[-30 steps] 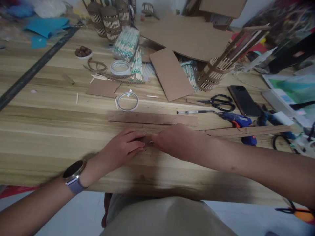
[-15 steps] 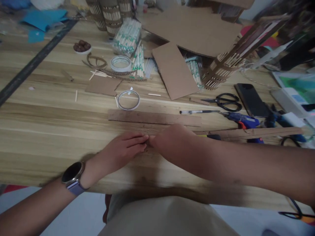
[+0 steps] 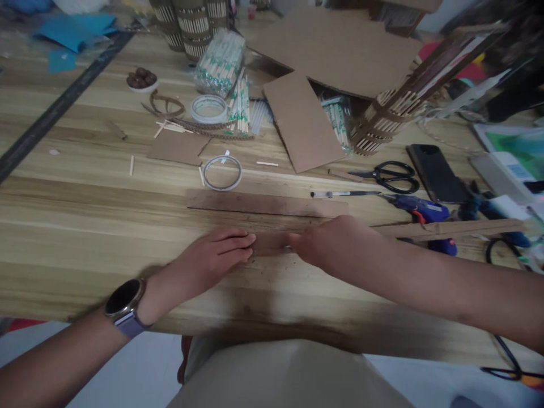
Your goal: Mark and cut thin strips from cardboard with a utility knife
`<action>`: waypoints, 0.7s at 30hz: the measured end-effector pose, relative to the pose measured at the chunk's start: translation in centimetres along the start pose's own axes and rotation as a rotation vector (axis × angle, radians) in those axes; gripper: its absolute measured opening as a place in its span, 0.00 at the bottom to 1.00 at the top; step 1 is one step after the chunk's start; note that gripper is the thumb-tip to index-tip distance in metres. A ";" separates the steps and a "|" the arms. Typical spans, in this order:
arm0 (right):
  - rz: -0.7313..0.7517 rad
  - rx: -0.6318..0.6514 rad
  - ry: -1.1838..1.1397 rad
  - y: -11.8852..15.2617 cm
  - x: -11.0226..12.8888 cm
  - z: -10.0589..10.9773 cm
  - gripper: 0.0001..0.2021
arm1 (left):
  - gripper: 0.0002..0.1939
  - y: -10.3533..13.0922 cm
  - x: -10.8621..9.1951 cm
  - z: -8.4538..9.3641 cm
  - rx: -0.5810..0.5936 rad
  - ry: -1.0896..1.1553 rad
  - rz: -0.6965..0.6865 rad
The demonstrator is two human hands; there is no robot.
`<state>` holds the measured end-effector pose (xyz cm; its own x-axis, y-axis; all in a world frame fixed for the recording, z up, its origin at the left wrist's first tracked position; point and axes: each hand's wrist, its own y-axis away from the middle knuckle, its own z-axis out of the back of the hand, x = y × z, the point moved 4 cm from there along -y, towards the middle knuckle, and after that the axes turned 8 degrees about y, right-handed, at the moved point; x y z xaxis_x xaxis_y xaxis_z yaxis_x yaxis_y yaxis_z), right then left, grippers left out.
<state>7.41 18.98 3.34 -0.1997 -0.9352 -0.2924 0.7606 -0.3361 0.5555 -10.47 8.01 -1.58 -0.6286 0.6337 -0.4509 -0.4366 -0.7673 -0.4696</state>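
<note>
My left hand [image 3: 219, 249], wearing a watch [image 3: 125, 297] on its wrist, lies with outstretched fingers over the left end of a short cardboard strip [image 3: 272, 243] on the table. My right hand [image 3: 325, 241] is closed at the strip's right part, on a utility knife; only a small metallic glint of its blade [image 3: 288, 248] shows by the fingertips, and the hand and forearm hide the handle. Just beyond both hands a longer cardboard strip [image 3: 263, 203] lies flat.
A pen [image 3: 344, 194], black scissors [image 3: 395, 177], a blue glue gun [image 3: 419, 207] and a phone [image 3: 436, 173] lie to the right. Farther back are a tape roll [image 3: 222, 173], a cardboard piece [image 3: 304, 122], wrapped chopsticks [image 3: 221, 62] and a stick-and-cardboard model [image 3: 385, 116].
My right hand has slid right, away from my left fingertips, uncovering the short cardboard strip between them. My left hand has stayed in place.
</note>
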 end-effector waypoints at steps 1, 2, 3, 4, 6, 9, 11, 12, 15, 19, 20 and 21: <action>-0.023 0.006 -0.012 0.4 -0.7 -0.4 0.16 | 0.12 0.0 0.1 0.0 -0.009 0.020 0.002; -0.032 0.005 -0.033 0.9 -1.3 -0.8 0.15 | 0.11 -0.1 0.2 0.1 -0.019 0.043 0.003; -0.028 0.003 -0.064 1.3 -1.9 -1.0 0.14 | 0.11 -0.1 0.3 0.2 -0.030 0.064 0.003; -0.004 -0.002 -0.107 1.6 -2.3 -1.2 0.13 | 0.10 -0.2 0.4 0.2 -0.038 0.079 0.004; 0.033 0.010 -0.190 2.0 -2.7 -1.2 0.13 | 0.09 -0.2 0.5 0.2 -0.050 0.084 0.016; 0.034 0.031 -0.235 1.6 -2.0 -0.2 0.14 | 0.10 -0.2 0.7 0.1 -0.051 0.068 0.052; 0.020 0.040 -0.220 0.8 -1.0 0.6 0.14 | 0.11 -0.2 0.7 0.1 -0.055 0.068 0.058; 0.015 0.030 -0.204 0.4 -0.5 1.0 0.13 | 0.11 -0.2 0.7 0.2 -0.057 0.069 0.054; 0.021 -0.071 -0.147 -0.7 0.9 1.8 0.12 | 0.10 -0.2 0.8 0.2 -0.058 0.080 0.060; 0.065 -0.133 -0.099 -1.7 2.0 1.9 0.14 | 0.09 -0.3 0.9 0.2 -0.040 0.094 0.090; 0.074 -0.133 -0.101 -1.8 2.1 1.9 0.15 | 0.09 -0.3 0.9 0.2 -0.036 0.094 0.093; 0.080 -0.136 -0.105 -1.9 2.2 2.0 0.15 | 0.09 -0.3 0.9 0.1 -0.036 0.094 0.090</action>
<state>4.28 17.38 3.14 -0.1928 -0.9673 -0.1646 0.8519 -0.2482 0.4611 -10.97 8.75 -1.72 -0.6004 0.5705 -0.5604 -0.3570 -0.8183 -0.4505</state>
